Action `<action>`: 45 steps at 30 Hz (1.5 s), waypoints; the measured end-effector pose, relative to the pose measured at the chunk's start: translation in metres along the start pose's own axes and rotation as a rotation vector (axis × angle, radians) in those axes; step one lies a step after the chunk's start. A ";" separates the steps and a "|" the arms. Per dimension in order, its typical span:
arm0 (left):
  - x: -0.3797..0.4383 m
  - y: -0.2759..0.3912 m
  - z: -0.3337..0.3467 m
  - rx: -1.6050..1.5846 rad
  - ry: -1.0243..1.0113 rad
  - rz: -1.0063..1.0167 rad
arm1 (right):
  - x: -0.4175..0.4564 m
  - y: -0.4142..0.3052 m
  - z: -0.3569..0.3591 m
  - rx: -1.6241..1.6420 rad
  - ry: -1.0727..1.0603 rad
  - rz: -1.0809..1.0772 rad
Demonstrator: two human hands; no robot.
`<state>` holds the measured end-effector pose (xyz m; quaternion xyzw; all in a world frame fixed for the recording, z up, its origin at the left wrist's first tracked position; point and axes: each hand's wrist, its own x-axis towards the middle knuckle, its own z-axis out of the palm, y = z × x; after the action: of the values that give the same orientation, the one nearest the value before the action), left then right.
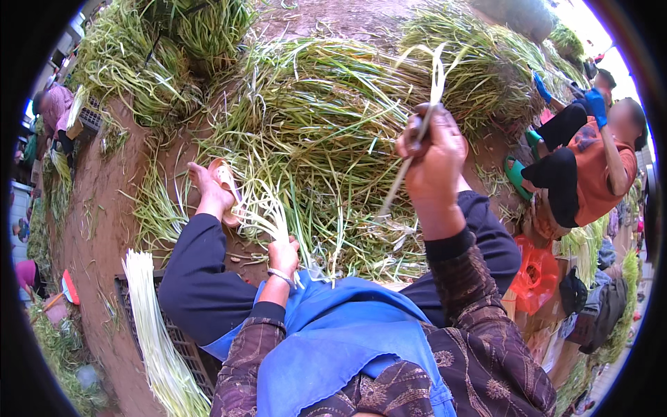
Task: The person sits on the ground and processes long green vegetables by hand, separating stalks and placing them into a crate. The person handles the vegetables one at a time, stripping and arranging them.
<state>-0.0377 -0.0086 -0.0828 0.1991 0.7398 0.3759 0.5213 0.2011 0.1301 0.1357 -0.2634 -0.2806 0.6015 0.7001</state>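
My left hand [284, 256] is closed around a small bunch of pale leafy stalks [279, 221], held low over the blue apron [333, 323] with the leaf ends pointing away from me. Raised on the right, my right hand [435, 151] pinches a single pale leafy stalk [436, 83]. Its leaves stick out above the fist, and a thin whitish end slants down below, blurred. Beneath and beyond both hands spreads a large heap of green leafy stalks [318, 114], with loose trimmings between my legs.
At my left, long whitish stalks [156, 323] lie in a bundle on a dark plastic crate [195, 359]. Bigger green piles [140, 57] stand beyond. To the right sits a person in orange [599, 161] with blue gloves, near a red plastic bag [534, 271]. Another person [54, 112] bends at far left.
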 end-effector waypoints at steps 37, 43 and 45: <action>-0.045 0.023 -0.013 -0.602 -0.773 -0.524 | -0.011 0.187 -0.203 0.036 0.501 0.727; -0.044 0.037 -0.015 -0.790 -0.856 -0.554 | -0.010 0.174 -0.215 -1.332 0.253 0.267; -0.048 0.049 -0.027 -0.932 -0.796 -0.409 | -0.004 0.160 -0.229 -1.561 0.328 0.177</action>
<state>-0.0493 -0.0198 -0.0106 -0.0693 0.2721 0.4483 0.8486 0.2526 0.1413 -0.1387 -0.7835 -0.4918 0.2386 0.2956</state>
